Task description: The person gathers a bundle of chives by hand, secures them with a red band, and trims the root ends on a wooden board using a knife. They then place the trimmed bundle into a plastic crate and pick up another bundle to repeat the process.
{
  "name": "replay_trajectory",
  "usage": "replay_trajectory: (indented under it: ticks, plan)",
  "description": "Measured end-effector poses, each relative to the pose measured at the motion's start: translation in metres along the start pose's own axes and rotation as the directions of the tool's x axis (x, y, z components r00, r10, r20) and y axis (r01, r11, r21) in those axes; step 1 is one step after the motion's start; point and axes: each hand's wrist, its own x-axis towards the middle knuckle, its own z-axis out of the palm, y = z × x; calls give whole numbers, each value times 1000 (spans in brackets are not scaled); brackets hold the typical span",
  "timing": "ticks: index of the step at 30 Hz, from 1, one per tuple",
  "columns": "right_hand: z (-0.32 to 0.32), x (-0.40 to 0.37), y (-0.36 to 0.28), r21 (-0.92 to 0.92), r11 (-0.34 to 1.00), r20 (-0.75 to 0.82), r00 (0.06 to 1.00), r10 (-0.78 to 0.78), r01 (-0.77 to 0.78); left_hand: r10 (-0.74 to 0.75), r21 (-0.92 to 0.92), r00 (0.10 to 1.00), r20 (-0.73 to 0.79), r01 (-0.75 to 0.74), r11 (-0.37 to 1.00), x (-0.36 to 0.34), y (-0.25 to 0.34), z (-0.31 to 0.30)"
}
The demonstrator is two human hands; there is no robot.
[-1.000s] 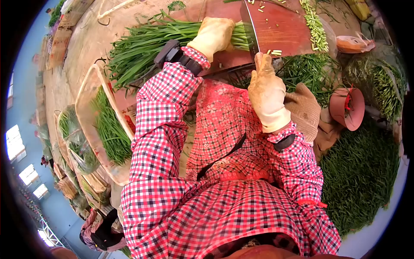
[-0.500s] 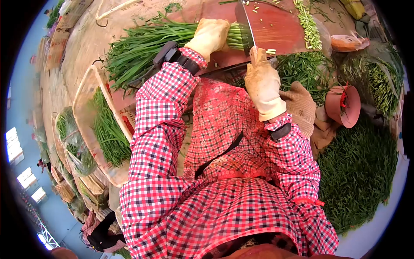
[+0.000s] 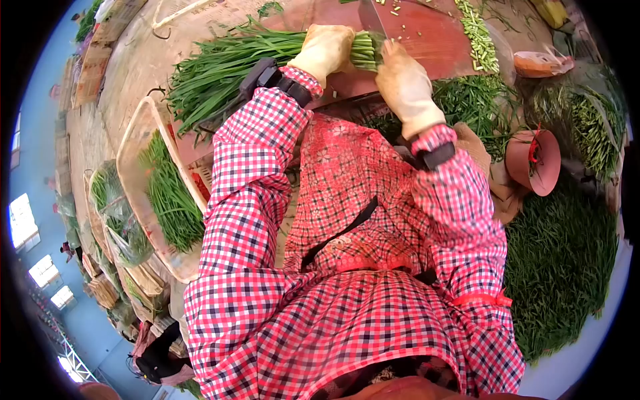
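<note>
My left hand (image 3: 327, 51), in a pale, stained glove, is closed around a bunch of long green chive-like leaves (image 3: 230, 67). The leaves fan out to the left, and the pale cut stem ends (image 3: 364, 52) stick out on the right. My right hand (image 3: 405, 83), gloved the same way, grips a knife (image 3: 373, 19) whose handle is mostly hidden by the fingers. Its broad blade, blurred, stands beside the stem ends. Under both lies a reddish board (image 3: 440, 43), with a row of short cut stem pieces (image 3: 477, 40) along its right side.
A pale crate (image 3: 125, 157) of greens stands at left. Loose trimmings (image 3: 470, 107) lie below the board. To the right are a pink, cup-shaped container (image 3: 543, 163), an orange item in a plastic bag (image 3: 540, 63), bagged stems (image 3: 590, 127) and a large heap of greens (image 3: 563, 267).
My right hand has moved up and slightly left with the knife, and its forearm has swung outward. The left hand stays closed on the bunch, almost in place.
</note>
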Motion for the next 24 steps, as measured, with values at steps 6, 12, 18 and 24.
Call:
replay_trajectory:
  ticks: [6,12,18,24]
  plan:
    - [-21,-49,-10,44,997,86,994,65,-69,21,-21,999,-32,-21,1000,-1,-5,7]
    - [13,-54,5,-135,987,-55,994,-91,83,33,-51,998,-60,-36,998,-2,-4,4]
    - [19,-39,-10,-65,986,138,977,162,-154,36,-26,996,-78,-39,999,0,-7,8]
    - [34,-32,-6,-75,994,42,996,81,-78,1,8,999,-45,0,1000,-1,-6,7]
